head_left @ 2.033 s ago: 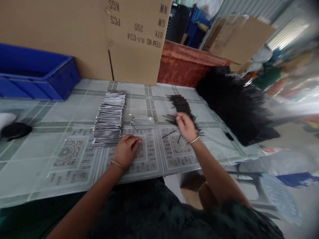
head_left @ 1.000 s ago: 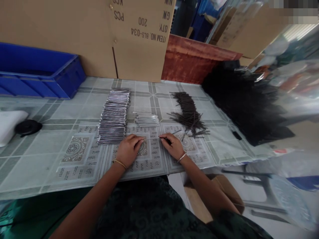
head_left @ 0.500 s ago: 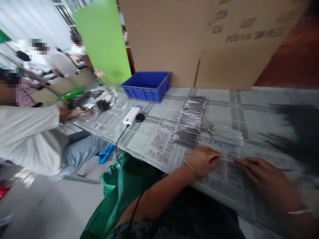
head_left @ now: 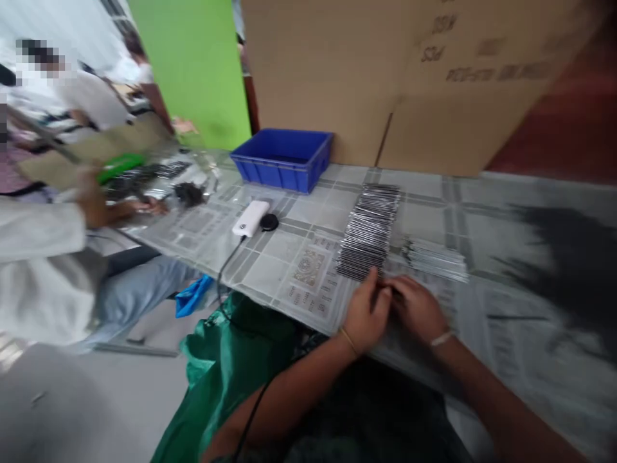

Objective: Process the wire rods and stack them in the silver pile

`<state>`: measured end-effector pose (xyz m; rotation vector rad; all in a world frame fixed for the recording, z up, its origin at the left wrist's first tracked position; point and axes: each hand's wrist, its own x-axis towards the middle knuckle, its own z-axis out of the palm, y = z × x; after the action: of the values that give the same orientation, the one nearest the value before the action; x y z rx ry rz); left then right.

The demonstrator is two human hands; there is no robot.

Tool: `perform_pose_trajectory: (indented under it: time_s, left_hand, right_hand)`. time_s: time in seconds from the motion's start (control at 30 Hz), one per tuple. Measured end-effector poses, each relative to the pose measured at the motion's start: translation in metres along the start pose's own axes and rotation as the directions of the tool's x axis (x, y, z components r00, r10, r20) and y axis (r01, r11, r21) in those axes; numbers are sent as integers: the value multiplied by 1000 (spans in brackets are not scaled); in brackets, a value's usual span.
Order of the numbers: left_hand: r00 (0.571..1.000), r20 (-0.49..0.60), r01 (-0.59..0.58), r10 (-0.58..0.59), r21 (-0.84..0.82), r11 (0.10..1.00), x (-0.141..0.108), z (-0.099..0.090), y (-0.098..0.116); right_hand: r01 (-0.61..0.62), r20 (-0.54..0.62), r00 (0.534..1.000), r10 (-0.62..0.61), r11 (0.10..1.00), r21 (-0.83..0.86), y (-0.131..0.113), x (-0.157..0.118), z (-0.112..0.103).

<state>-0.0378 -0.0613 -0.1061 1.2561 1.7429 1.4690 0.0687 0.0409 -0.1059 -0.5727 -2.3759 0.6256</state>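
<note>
My left hand (head_left: 367, 314) and my right hand (head_left: 420, 310) meet at the near end of a long row of shiny thin metal rods (head_left: 369, 228). The fingers of both hands are closed together, and whatever they pinch is hidden between them. My left fingertips reach the nearest rods of the row. Right of the row lies a smaller bundle of pale, silvery thin rods (head_left: 436, 259). A single dark thin stick (head_left: 518, 317) lies on the table right of my right hand.
A blue plastic bin (head_left: 282, 161) stands at the back against a cardboard sheet (head_left: 328, 77). A white power bank (head_left: 251, 218) with a black cable sits beside a round black object (head_left: 269, 222). A dark spiky heap (head_left: 569, 251) lies right. A co-worker's sleeve (head_left: 41, 222) is at left.
Both hands have come together at the row's near end, my right hand moving left. The thin pale piece stretched between them before is hidden from view now.
</note>
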Motion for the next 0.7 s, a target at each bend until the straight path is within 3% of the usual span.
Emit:
perform_pose_trajectory:
  time_s: [0.13,0.23,0.3,0.37,0.47,0.57,0.7]
  left_hand:
    - [984,-60,-154,168,187,970,2,-29,-6]
    - [950,-202,-190,240,235,953,11,-49,-12]
    - [940,-295,-129,173,162,978,20,-55,-18]
    - [943,-322,-59,83,82,995,30,-55,-22]
    - [968,-250,21,-14,24,999,40,-45,-22]
    - [988,-145,61,-57,21,998,45,-34,-14]
    - [984,-149,111,-97,92,990,46,-28,-5]
  right_hand:
    - [-48,114,991,62,992,-121,-19,17,16]
    - [-90,112,986,124,960,-264,-31,29,25]
    - [-111,79,986,147,932,-344,-37,33,30]
    - [-111,38,990,136,913,-393,-38,34,33]
    - [-72,12,996,86,890,-450,-29,30,38]
    - [-20,72,995,63,877,-481,-12,27,45]
    - [39,129,991,33,856,-516,3,26,58]
